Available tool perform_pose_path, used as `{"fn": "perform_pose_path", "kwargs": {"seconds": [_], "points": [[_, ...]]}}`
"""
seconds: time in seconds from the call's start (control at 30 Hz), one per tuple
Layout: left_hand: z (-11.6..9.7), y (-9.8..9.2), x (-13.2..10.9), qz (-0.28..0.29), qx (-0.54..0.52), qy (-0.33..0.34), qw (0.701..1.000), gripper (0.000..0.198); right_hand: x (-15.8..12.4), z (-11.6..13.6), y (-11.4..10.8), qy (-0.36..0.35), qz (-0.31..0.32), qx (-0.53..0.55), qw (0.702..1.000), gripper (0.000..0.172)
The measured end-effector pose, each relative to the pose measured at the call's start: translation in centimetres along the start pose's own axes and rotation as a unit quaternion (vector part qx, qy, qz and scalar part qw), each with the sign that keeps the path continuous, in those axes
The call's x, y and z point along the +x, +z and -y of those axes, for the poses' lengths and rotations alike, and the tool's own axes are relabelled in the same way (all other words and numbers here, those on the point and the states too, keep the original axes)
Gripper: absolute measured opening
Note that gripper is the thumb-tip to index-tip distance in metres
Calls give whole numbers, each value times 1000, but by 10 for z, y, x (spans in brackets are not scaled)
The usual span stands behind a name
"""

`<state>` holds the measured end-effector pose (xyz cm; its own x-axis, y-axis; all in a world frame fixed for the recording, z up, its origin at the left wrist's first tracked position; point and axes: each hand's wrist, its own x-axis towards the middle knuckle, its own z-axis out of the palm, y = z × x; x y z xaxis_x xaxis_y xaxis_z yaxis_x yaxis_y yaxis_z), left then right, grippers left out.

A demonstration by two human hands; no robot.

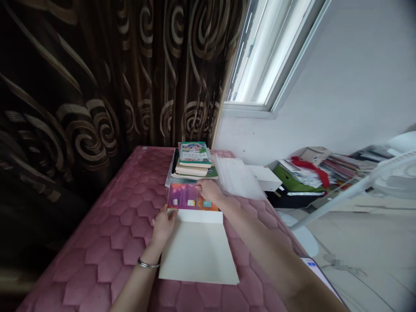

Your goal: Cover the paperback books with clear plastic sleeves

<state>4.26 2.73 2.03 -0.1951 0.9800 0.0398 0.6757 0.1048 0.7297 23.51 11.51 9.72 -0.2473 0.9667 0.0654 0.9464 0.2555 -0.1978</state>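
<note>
A purple and orange book (183, 195) lies on a pink quilted mattress (107, 255). A white strip (198, 216) runs along its near edge, and a large cream sheet (198, 253) spreads out below; I cannot tell if these are joined to the book. My left hand (164, 223), a silver bangle on its wrist, pinches the book's near left corner, thumb on top. Closed fingers of my right hand (208, 190) grip the cover near its far right side, hiding part of it.
A stack of books (195, 156) stands just beyond. Clear plastic sleeves (238, 175) and a white box (264, 177) lie to its right. Near the mattress's right edge is a phone (316, 275). Papers (300, 171) and a white fan (341, 195) occupy the right side. A dark curtain (97, 86) hangs left.
</note>
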Motion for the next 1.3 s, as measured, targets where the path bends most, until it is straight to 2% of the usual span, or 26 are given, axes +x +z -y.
{"fn": "perform_pose_path", "kwargs": {"seconds": [0.1, 0.23, 0.47, 0.63, 0.77, 0.97, 1.1, 1.2, 1.3], "points": [[-7, -3, -4, 4, 21, -18, 1000, 41, 3, 0, 12, 7, 13, -1, 1000, 22], [-11, -5, -9, -9, 109, -46, 993, 53, 7, 0, 27, 15, 33, -5, 999, 21], [-12, -2, -11, -17, 164, -23, 986, 48, 12, 0, 49, 24, 39, -8, 999, 23], [-19, -1, -16, -22, 197, 12, 980, 37, 12, -3, 62, 25, 23, -12, 999, 23], [-25, 1, -20, -29, 239, 0, 971, 37, 10, -2, 71, 42, -2, -13, 999, 21], [-25, 5, -18, -36, 279, -6, 960, 36, 3, 4, 67, 71, -49, -8, 996, 22], [-23, 5, -14, -33, 285, -27, 957, 32, -25, 20, 57, 27, -72, 7, 997, 24], [-22, 3, -13, -22, 281, -12, 959, 33, -65, 34, 57, -38, -95, 39, 994, 31], [-23, 2, -12, -15, 285, -7, 958, 34, -106, 37, 65, -65, -76, 44, 994, 43]]}}
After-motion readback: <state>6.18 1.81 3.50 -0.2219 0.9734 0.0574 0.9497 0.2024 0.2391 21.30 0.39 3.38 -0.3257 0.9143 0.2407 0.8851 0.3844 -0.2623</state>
